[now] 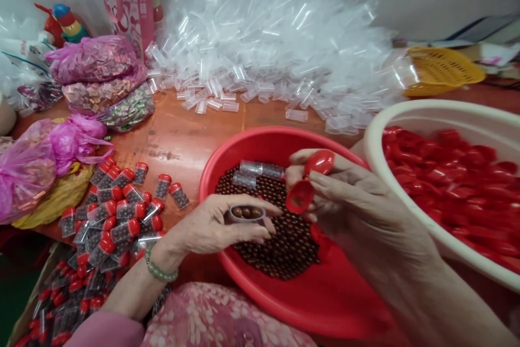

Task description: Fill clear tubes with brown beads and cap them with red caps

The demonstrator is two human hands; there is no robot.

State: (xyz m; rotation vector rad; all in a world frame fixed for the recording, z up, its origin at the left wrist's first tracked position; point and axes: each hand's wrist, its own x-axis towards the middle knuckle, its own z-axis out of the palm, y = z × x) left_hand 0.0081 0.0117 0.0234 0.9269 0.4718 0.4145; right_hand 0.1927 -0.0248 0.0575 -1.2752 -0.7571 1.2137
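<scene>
Between the thumb and fingers of my left hand [211,222] is a small clear plastic tube [247,219], its oval mouth facing up, with brown balls inside. My right hand [357,201] pinches a red flip-top cap [300,195] whose lid stands open, a short way right of the tube and apart from it. Both hands are over a red basin [325,309] of shiny brown balls [280,249]. Several clear tubes [244,180] lie on the balls, near the basin's far side. More red plastic shows beneath my right hand, partly hidden.
A cream basin [377,136] of red caps [455,190] stands at the right. Clear tubes [260,38] are heaped at the back beside a yellow basket [442,68]. Filled red-capped tubes [117,211] pile up at the left, below pink bags [95,60] of small pieces.
</scene>
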